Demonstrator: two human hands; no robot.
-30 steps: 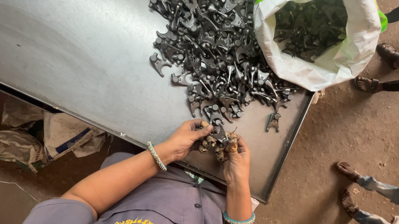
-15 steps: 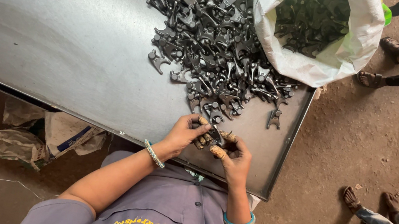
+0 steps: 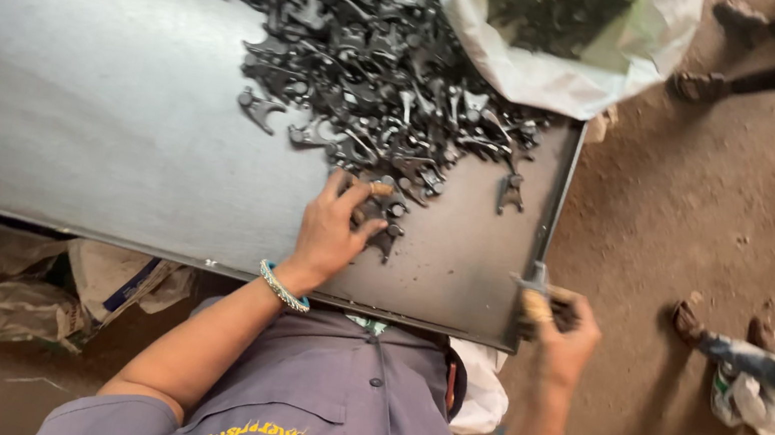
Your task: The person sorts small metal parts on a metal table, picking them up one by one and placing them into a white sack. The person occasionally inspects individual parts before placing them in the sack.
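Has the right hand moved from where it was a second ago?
Yes. The right hand, gripping a dark metal part, has swung right, away from the pile of parts, past the tray's right edge.

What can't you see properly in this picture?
- Head view: the part in the right hand is mostly covered by its fingers.
- The left hand hides the parts beneath it on the metal table.
- The pile of dark metal parts and the white sack are cut off by the top edge.
- The people on the right show only their feet.
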